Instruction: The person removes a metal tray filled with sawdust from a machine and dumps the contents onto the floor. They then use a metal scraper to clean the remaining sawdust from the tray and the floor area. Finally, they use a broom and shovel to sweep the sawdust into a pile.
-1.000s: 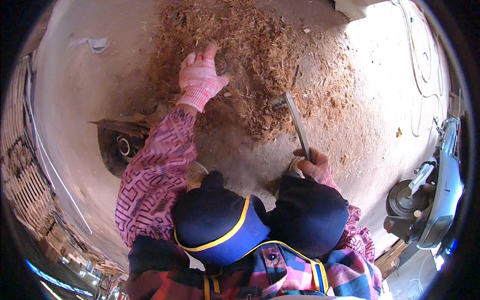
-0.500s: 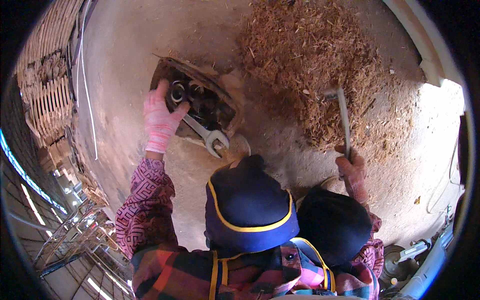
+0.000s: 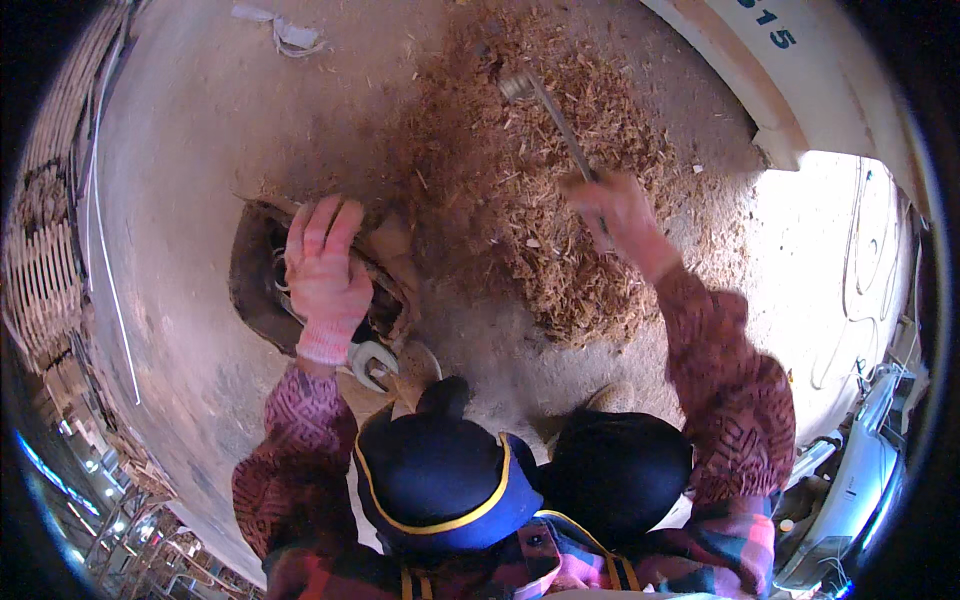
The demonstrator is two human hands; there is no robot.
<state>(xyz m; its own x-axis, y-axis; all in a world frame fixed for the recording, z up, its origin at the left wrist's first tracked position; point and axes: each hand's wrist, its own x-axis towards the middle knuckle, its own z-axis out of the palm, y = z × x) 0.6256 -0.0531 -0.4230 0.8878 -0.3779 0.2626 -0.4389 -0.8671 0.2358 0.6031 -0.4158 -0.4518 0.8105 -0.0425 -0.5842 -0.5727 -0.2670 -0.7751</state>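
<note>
My right hand, gloved in pink, is closed around the handle of a long metal tool with a short thick head at its far end. This tool is held over the wood shavings, and blur hides the exact kind of head. My left hand, in a pink and white glove, hovers with its fingers stretched out above a worn tool bag and holds nothing. A large open-end spanner sticks out of the bag's near edge, its jaw showing below my left wrist. My hand hides much of the bag's contents.
Reddish wood shavings are heaped on the floor ahead. A pale curved panel stands at the far right, with cables below it. A white rag lies far off. Slatted wood lines the left; light-blue machinery stands lower right.
My left hand has lifted off the tool bag's edge and straightened its fingers. My right hand has swung the metal tool forward and leftward over the shavings. The whole view has shifted.
</note>
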